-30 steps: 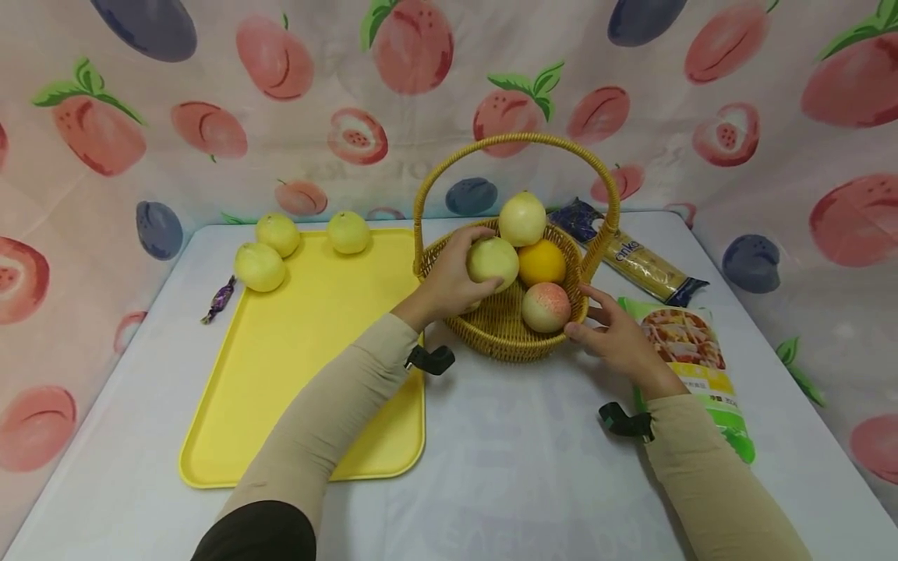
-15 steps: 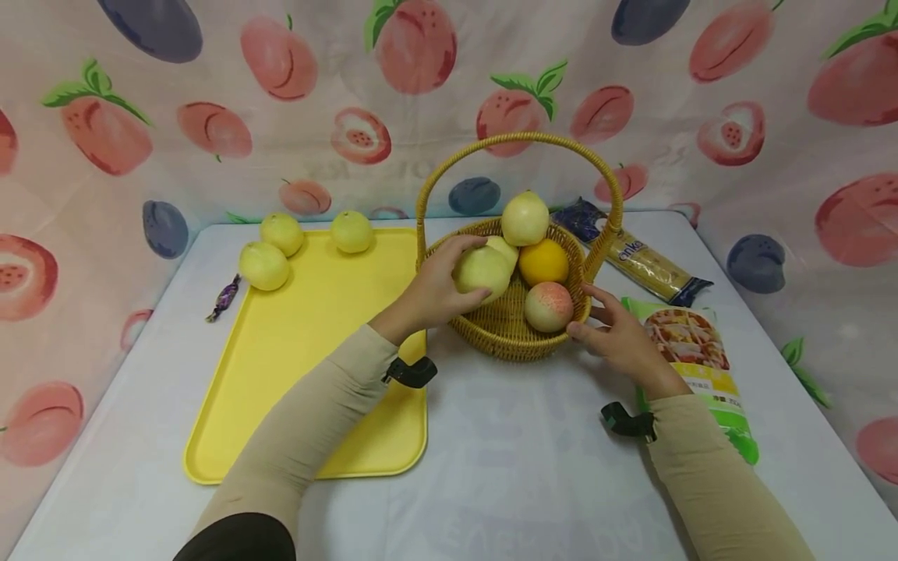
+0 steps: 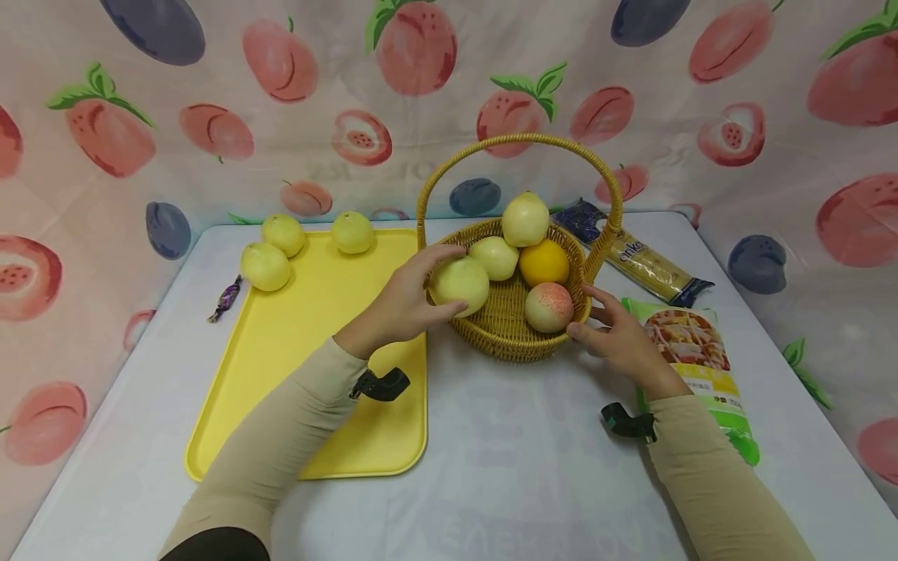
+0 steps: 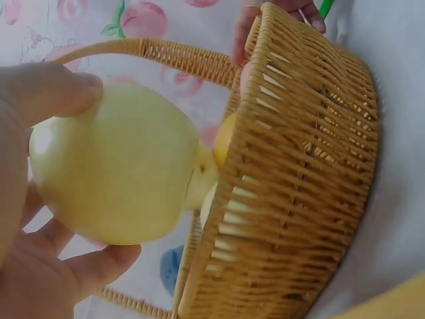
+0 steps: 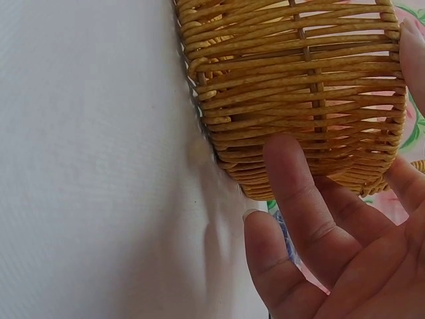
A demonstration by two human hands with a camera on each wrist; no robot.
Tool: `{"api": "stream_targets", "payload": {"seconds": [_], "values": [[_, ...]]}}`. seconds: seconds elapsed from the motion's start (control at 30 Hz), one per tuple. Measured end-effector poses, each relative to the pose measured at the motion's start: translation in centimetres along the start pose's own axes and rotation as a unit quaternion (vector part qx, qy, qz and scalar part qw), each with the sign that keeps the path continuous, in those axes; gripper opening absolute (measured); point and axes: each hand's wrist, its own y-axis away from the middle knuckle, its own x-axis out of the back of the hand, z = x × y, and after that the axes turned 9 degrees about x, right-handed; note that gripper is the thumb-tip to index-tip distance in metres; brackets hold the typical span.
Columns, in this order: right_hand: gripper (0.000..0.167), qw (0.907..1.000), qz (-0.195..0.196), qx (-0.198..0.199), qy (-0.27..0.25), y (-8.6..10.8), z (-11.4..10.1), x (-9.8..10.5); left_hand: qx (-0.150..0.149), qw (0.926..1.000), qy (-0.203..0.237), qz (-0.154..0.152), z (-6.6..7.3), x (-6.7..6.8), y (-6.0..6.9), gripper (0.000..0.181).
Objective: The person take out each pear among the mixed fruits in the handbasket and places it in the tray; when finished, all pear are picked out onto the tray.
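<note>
My left hand (image 3: 403, 300) grips a large, round, pale yellow-green fruit (image 3: 459, 287), thumb and fingers spread around it. The fruit is over the left rim of the wicker basket (image 3: 508, 348); the left wrist view shows its smooth skin (image 4: 119, 166) beside the basket wall (image 4: 299, 159). In the basket are a smaller pale yellow fruit (image 3: 495, 258), a pear-like pale fruit (image 3: 525, 220), an orange (image 3: 544, 263) and a peach (image 3: 549, 307). My right hand (image 3: 620, 339) holds the basket's right rim, its fingers (image 5: 289, 173) against the outer weave.
A yellow tray (image 3: 281, 389) lies left of the basket, with several pale yellow fruits (image 3: 266, 266) at its far end. A purple-wrapped candy (image 3: 226, 298) is beside it. At right lie a gold-and-blue packet (image 3: 641, 263) and a green food bag (image 3: 694, 374). The basket's tall handle (image 3: 519, 139) arches above.
My left hand has carried the round fruit leftward, from over the basket's inside to its left rim. The smaller pale fruit behind it has come into full view. My right hand stays put.
</note>
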Motion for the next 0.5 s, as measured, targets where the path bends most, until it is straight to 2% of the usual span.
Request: {"api": "stream_targets", "payload": {"seconds": [0.33, 0.5], "values": [[0.089, 1.0, 0.001, 0.0, 0.004, 0.1, -0.3, 0.0, 0.014, 0.9997, -0.007, 0.02, -1.4, 1.9, 2.1, 0.067], [0.089, 1.0, 0.002, -0.001, 0.008, 0.1, -0.4, 0.0, 0.039, 0.9988, -0.015, 0.027, -2.4, 3.0, 3.1, 0.066]]}}
